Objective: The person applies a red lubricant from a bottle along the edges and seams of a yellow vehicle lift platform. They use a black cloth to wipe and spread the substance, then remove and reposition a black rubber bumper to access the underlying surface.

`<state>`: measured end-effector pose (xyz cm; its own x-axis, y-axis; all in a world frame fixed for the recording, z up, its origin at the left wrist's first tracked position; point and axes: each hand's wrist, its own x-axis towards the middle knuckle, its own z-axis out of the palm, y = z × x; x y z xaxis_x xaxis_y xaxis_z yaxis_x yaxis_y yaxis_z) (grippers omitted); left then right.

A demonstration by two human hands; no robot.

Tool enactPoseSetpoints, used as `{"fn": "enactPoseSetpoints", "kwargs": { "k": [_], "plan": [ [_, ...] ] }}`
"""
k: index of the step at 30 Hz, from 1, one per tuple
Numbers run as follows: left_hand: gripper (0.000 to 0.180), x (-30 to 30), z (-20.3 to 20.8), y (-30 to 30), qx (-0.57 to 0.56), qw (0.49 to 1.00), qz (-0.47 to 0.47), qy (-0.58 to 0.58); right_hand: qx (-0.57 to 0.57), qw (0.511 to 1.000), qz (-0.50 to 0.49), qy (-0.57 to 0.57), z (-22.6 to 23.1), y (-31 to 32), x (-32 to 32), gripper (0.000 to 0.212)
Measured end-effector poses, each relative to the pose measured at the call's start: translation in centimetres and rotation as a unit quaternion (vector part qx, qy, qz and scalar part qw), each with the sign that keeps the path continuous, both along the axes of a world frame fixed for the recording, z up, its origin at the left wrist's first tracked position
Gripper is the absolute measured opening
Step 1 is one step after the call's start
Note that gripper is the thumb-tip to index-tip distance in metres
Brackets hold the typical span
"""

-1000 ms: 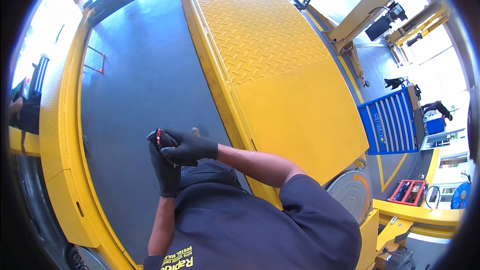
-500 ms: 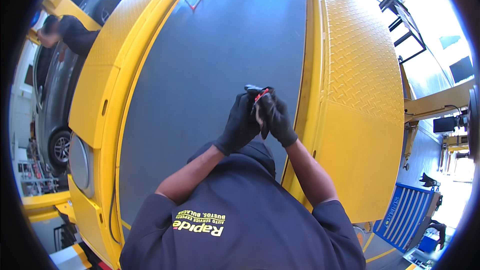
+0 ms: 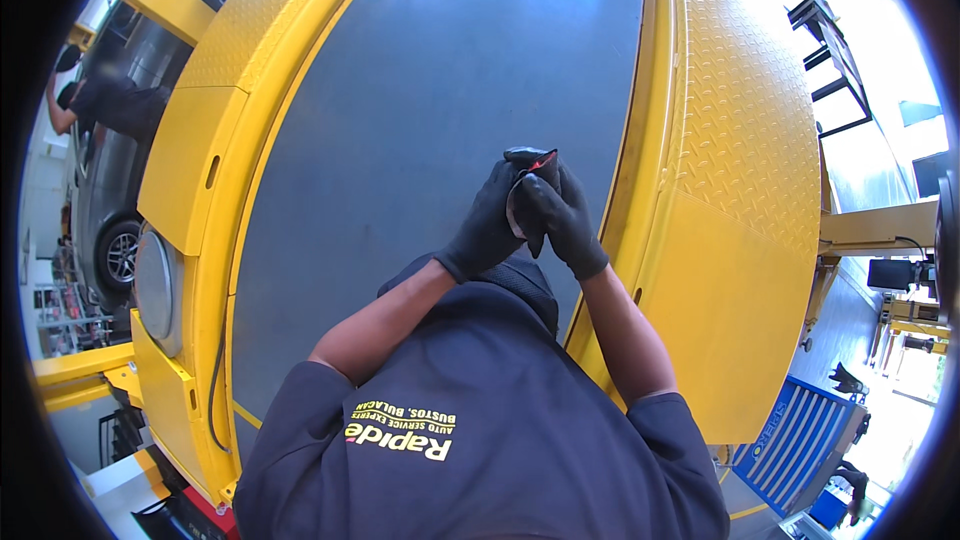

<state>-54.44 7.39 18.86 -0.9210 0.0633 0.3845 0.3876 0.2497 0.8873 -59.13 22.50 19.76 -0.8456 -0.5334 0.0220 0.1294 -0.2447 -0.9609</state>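
Observation:
Both my hands wear black gloves and come together in front of my chest, over the dark floor. My left hand (image 3: 484,226) is closed round the left side of a small dark piece with a red edge (image 3: 543,161). From the other side my right hand (image 3: 570,222) closes on it, fingers bent over. A thin, greyish-brown flexible piece (image 3: 515,212) shows between the palms; whether it is cloth or sandpaper I cannot tell. The gloves hide most of what they hold, so its exact kind does not show.
Yellow lift runways flank me, one on the left (image 3: 165,155) and one with tread plate on the right (image 3: 745,310). Beyond the left one are a grey car (image 3: 95,210) and another person (image 3: 120,100). A blue tool cabinet (image 3: 795,445) stands at the lower right.
My hands have shifted slightly, and the red-edged piece has turned between them, with less of its red showing. The view has swung a little; the person at the left has changed posture.

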Motion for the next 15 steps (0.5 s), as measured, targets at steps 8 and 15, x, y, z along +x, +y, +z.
{"fn": "enactPoseSetpoints", "kwargs": {
  "k": [8, 15],
  "plan": [
    [0.054, 0.5, 1.0, -1.3, 0.198, 0.947, -0.126, -0.221, -0.067, 0.995, -0.019, -0.069, -2.3, 1.9, -1.1, 0.039],
    [0.051, -2.0, 1.6, -1.2, 0.309, 0.933, -0.055, -0.175, 0.138, 0.975, -0.107, 0.139, -2.0, 1.3, -1.5, 0.046]
  ]
}}
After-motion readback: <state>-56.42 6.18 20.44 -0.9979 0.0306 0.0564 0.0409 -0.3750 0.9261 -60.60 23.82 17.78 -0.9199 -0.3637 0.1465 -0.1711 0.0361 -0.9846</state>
